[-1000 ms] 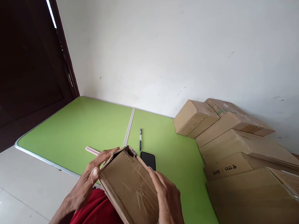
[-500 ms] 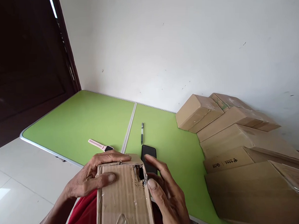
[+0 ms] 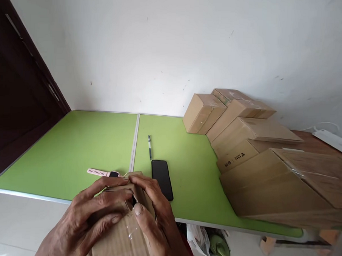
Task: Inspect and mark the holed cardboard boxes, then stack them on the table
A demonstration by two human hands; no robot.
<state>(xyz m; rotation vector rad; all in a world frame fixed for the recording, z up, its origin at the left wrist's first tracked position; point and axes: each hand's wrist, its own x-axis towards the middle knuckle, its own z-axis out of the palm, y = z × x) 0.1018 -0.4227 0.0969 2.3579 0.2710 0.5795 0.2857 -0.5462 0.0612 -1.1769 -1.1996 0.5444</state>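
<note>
A worn cardboard box [image 3: 121,237] with a torn hole near its far end is between my hands, close to my body. My left hand [image 3: 89,211] grips its upper left corner, the fingers bent over the top edge and the thumb on the face. From the other side my right hand [image 3: 156,214] holds the box's right edge, its thumb beside the dark hole and its fingers over the far edge. What lies inside the hole is hidden. Just beyond the box are a pink-strapped smartwatch [image 3: 113,174] and a black phone [image 3: 161,179].
The green folding table [image 3: 59,145] stands against the white wall. A pen [image 3: 149,146] lies beyond the phone. Several cardboard boxes [image 3: 250,180] are lined up on the right. A white power strip [image 3: 333,139] sits far right. Below the table edge is a plastic bag [image 3: 198,242].
My left hand's fingers have moved right, over to the torn hole, and my right fingers have closed over the far edge. The view has turned right, and the box sits more tilted.
</note>
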